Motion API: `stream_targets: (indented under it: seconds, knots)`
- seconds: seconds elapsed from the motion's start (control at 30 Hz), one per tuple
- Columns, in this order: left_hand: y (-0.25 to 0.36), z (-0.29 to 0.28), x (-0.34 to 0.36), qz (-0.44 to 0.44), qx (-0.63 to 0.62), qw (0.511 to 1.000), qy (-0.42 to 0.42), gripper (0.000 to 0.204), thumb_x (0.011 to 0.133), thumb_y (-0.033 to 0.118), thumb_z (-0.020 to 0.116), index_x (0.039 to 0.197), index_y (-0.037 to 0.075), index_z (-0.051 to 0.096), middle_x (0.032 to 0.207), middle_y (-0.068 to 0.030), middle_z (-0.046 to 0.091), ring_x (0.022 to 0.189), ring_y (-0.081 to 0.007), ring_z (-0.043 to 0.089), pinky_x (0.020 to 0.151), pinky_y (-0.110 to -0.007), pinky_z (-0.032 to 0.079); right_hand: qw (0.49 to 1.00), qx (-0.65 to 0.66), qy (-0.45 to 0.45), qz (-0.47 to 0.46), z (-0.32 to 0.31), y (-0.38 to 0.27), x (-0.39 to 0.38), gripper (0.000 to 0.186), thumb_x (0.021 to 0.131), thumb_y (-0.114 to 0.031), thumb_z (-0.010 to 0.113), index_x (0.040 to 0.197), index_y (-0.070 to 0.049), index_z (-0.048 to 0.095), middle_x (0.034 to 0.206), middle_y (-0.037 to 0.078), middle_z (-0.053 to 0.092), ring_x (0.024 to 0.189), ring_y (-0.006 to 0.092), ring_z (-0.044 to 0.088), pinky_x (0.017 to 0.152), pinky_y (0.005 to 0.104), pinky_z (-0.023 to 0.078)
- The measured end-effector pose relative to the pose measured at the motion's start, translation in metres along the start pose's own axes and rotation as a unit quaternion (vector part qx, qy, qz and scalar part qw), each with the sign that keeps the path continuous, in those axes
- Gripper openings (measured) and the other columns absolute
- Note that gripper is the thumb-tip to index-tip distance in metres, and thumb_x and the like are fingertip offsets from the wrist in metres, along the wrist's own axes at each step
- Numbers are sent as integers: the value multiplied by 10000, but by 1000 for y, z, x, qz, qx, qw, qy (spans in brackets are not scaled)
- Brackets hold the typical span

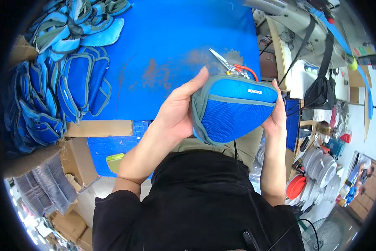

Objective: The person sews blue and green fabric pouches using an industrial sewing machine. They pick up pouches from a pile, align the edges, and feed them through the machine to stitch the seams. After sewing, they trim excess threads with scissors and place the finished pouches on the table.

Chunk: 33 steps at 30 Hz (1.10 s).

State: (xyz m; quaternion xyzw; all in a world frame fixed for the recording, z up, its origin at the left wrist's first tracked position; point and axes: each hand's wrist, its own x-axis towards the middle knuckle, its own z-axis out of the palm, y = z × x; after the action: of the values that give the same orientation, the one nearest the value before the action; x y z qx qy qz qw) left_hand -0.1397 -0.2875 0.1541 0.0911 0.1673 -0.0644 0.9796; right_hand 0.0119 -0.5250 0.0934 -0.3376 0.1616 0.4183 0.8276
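Between my two hands I hold up a blue padded fabric piece [234, 119] with grey edge binding, a mesh lower part and a smoother upper band with small white lettering. My left hand [177, 106] grips its left edge, thumb pointing up and fingers behind it. At the right edge my right hand [277, 117] closes on it, most of its fingers hidden behind the fabric. Just beyond the piece, a pair of scissors [221, 59] with pointed metal blades lies on the blue table [171, 29], near a red-handled tool [249, 70] partly covered by the fabric.
Blue fabric pieces with grey binding [77, 83] lie piled at the table's left, with a tangled heap [77, 25] behind. A cardboard box [77, 161] stands lower left, beside stacked grey pieces [45, 184]. Machine parts [296, 21] and white spools [321, 167] are on the right.
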Motion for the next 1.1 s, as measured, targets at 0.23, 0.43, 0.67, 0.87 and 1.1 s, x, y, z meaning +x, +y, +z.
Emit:
stream_targets:
  seconds: [0.23, 0.43, 0.67, 0.87, 1.1]
  knots:
    - [8, -11, -3, 15, 16, 1000, 17, 457, 1058, 395, 598, 1283, 0, 652, 1221, -151, 728, 1080, -244, 721, 953, -419, 589, 1000, -21, -17, 4, 11, 5, 7, 486, 1049, -464, 583, 1134, -6, 721, 1070, 152, 766, 965, 263, 748, 854, 404, 618]
    - [37, -44, 11, 33, 33, 999, 10, 457, 1031, 412, 630, 1226, 2, 684, 1194, -155, 737, 1058, -262, 723, 938, -436, 587, 999, -25, 5, -19, 41, 5, -15, 425, 1050, -400, 607, 1189, -7, 690, 1143, 148, 746, 1006, 229, 731, 903, 377, 598]
    - [46, -65, 7, 158, 89, 981, 60, 448, 1040, 405, 585, 1199, 8, 717, 1198, -187, 741, 1061, -325, 732, 941, -471, 593, 995, -48, -48, -78, 54, 9, -28, 303, 1035, -275, 650, 1197, -21, 684, 1107, 83, 754, 970, 141, 725, 875, 290, 582]
    - [43, -58, 10, 147, 112, 982, 38, 427, 1037, 373, 567, 1182, 2, 724, 1191, -193, 743, 1051, -333, 735, 936, -467, 597, 993, 2, -111, -43, 39, 7, -36, 275, 1026, -233, 646, 1210, -32, 680, 1119, 73, 754, 990, 141, 726, 874, 291, 577]
    - [39, -56, 14, 86, 89, 992, 2, 454, 1047, 379, 561, 1259, -2, 686, 1274, -199, 711, 1160, -338, 693, 1013, -484, 551, 993, 21, -106, -46, 26, 4, -28, 363, 1048, -279, 576, 1273, -3, 646, 1179, 115, 740, 1056, 196, 721, 929, 337, 573]
